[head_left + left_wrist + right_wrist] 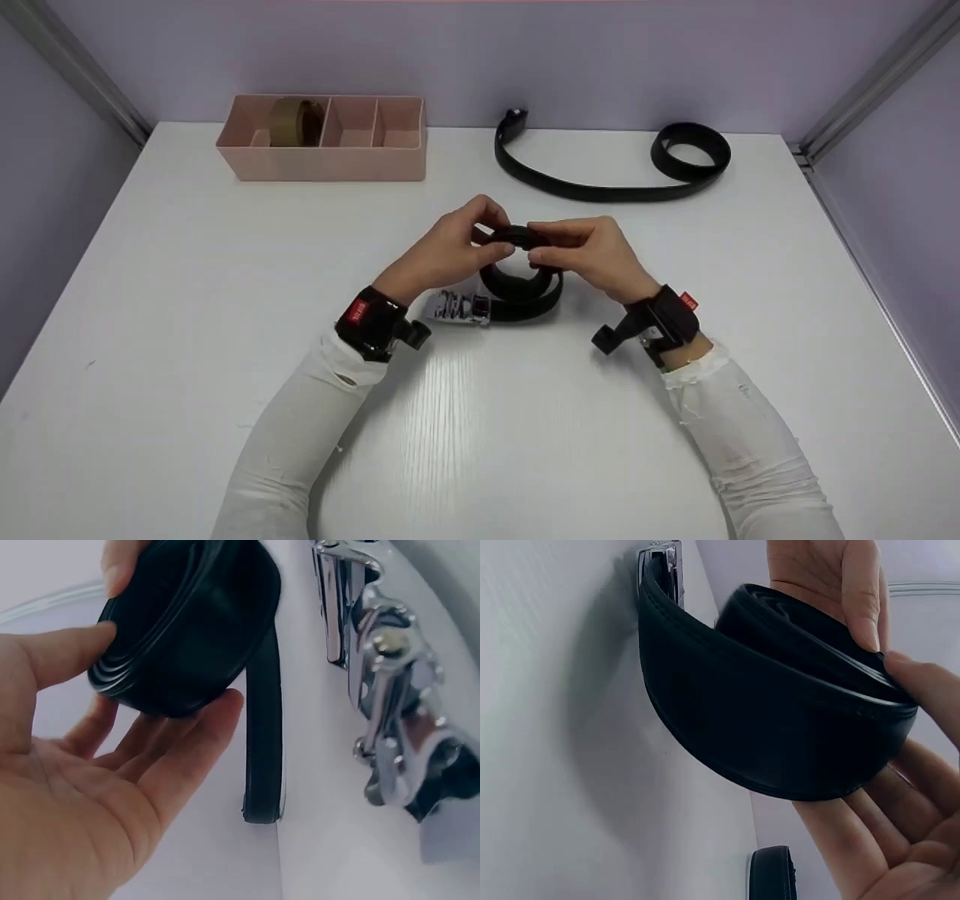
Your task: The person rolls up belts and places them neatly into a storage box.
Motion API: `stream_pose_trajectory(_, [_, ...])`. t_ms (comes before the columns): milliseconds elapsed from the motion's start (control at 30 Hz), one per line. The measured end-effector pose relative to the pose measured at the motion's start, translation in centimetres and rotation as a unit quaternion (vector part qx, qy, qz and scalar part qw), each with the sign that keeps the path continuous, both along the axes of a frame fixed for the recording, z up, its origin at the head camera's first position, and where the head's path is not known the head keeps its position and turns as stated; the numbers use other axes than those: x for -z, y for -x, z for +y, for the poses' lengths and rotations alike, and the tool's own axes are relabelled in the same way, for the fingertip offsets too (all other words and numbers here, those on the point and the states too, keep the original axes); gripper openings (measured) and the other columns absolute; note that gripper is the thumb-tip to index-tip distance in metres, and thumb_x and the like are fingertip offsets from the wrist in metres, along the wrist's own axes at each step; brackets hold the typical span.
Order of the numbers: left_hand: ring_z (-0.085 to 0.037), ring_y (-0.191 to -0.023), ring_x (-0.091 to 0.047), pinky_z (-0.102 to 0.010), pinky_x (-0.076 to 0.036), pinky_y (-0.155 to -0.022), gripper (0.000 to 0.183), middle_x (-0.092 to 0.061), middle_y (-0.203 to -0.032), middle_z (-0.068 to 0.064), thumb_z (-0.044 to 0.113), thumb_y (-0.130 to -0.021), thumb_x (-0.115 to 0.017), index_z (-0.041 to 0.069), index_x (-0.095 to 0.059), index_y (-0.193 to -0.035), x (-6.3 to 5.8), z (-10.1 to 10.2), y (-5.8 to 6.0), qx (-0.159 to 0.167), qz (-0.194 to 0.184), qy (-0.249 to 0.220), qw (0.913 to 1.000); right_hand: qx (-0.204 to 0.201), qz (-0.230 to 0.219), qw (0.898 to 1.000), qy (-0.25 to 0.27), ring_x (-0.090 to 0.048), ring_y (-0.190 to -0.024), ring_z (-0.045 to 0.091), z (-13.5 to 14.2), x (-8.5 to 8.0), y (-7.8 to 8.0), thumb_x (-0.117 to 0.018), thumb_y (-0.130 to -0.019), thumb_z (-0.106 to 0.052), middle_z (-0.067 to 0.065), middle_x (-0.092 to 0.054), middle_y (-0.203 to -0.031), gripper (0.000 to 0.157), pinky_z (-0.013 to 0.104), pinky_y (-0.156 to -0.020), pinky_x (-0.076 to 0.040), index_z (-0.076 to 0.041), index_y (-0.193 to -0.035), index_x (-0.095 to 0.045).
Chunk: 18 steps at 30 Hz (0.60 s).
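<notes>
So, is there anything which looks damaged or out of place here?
Yes: the left sleeve cuff seems torn, since a small hole shows in it. The held belt shows no visible damage.

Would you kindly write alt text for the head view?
Left hand and right hand hold a coiled black belt with a silver buckle at a white table. Behind lie another black belt and a pink tray holding a brown roll.

Left arm [300, 431] in from lower left of head view, right arm [750, 442] from lower right; both sleeved, angled inward. Left hand [459, 244] and right hand [596, 253] close together near frame centre, each gripping, thumb opposed to curved fingers.
</notes>
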State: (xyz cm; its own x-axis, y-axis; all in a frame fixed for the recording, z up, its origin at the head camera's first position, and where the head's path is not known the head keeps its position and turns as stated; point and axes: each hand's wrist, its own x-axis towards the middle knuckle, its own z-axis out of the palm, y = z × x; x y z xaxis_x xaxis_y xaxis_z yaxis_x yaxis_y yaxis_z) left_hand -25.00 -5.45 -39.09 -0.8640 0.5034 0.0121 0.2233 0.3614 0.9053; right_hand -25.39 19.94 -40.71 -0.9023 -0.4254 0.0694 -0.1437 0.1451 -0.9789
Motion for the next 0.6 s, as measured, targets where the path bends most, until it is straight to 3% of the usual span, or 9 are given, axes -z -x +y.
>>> stream_pose_trajectory(267, [-0.016, -0.108, -0.066, -0.035, -0.056, -0.086, 0.027, -0.067, -0.122, -0.002, 0.021, -0.101, -0.072, 0.013, -0.057, -0.122, 0.17, -0.11, -0.12, 0.056, 0.025, 0.080, 0.9948, -0.045, -0.021, 0.996, -0.072, -0.075, -0.094, 0.018, 0.13, -0.10, -0.06, -0.087, -0.088, -0.016, 0.012, -0.076, -0.118, 0.044, 0.028, -0.078, -0.061, -0.006, -0.128, -0.074])
stream_pose_trajectory(600, [-0.020, -0.114, -0.068, -0.036, -0.056, -0.091, 0.024, -0.066, -0.122, -0.003, 0.015, -0.101, -0.071, 0.010, -0.057, -0.120, 0.07, 0.10, -0.13, 0.018, 0.020, 0.040, 0.9989, -0.019, -0.004, 0.999, -0.028, -0.075, -0.094, 0.022, 0.00, 0.20, 0.01, -0.085, -0.089, -0.013, 0.014, -0.077, -0.114, 0.043, 0.026, -0.076, -0.059, -0.005, -0.129, -0.073])
